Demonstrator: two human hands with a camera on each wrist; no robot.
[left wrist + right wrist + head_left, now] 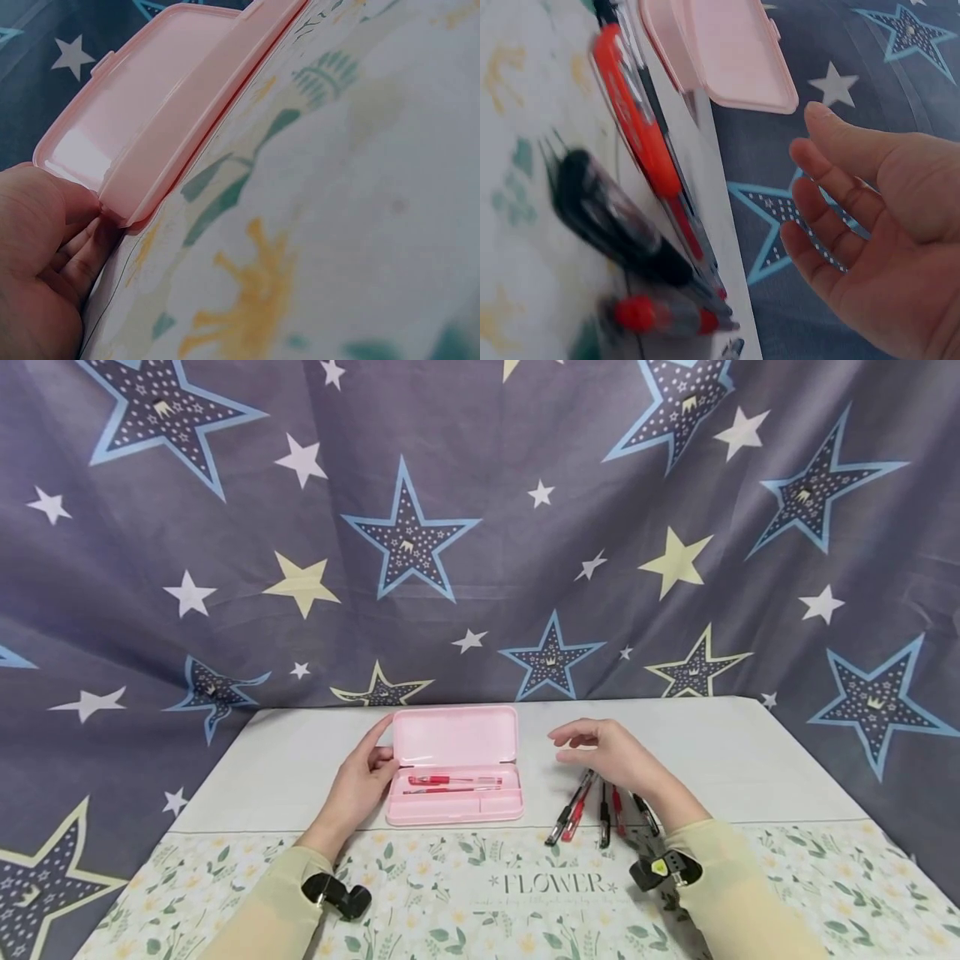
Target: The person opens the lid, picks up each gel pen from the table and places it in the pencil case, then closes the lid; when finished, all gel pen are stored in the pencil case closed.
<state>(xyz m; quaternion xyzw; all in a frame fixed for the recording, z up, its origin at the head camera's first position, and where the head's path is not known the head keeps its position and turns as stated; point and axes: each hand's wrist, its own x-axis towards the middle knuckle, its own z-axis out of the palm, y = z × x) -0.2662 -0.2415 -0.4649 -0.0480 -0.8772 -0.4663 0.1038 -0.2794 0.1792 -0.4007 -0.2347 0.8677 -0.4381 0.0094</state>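
Observation:
A pink pencil case (433, 810) lies with its lid (456, 737) raised at the back. Inside, two red pens (429, 780) rest in the long compartment. My left hand (365, 785) holds the case's left side, its index finger along the lid's edge; the left wrist view shows thumb and fingers at the case's corner (139, 199). To the right, several black and red pens lie in a loose fan, among them a black pen (604, 814) and a red pen (639, 120). Above their far ends hovers my right hand (611, 753), fingers loosely bent and holding nothing.
The table has a white back part and a flowered cloth (420, 893) in front, printed with the word FLOWER. Behind it hangs a dark curtain (480, 552) with stars. Black wrist cameras (337, 895) sit on both sleeves.

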